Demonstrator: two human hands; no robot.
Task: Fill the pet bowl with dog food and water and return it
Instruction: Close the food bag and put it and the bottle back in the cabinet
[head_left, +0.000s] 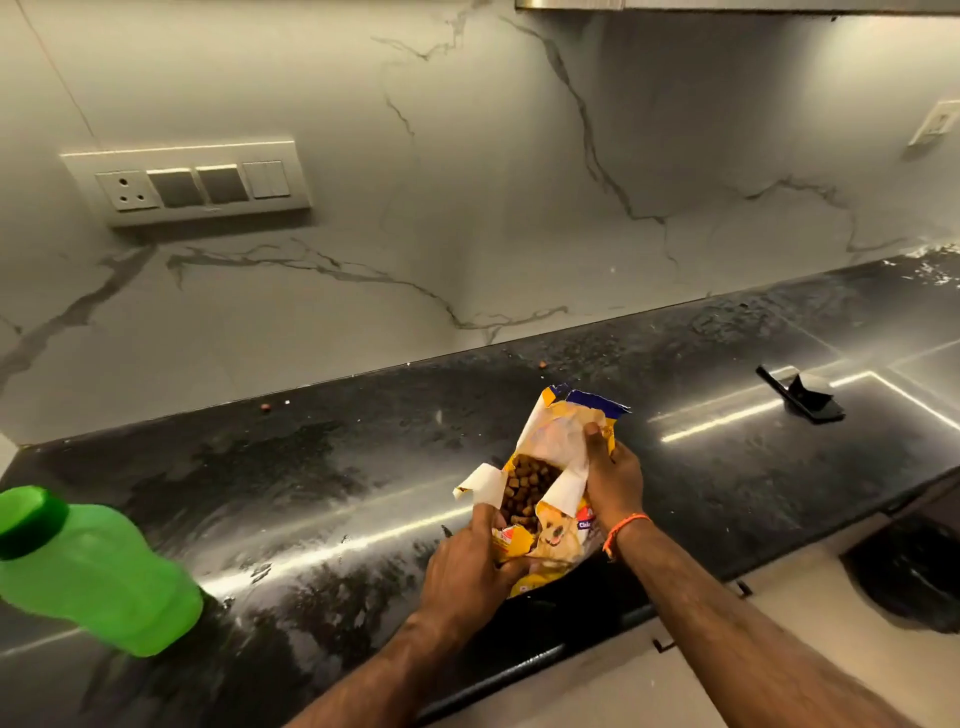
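Spreading the torn bag on the worktop, left hand grips its near edge, right hand pinches the far flap, likely baring kibble for scooping; no bowl in view, green bottle well left.

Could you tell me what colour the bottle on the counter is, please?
Bright green bottle, darker green cap; head view.

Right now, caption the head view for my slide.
Both hands, left and right, hold open a dog food bag on the counter; a green bottle stands at left.
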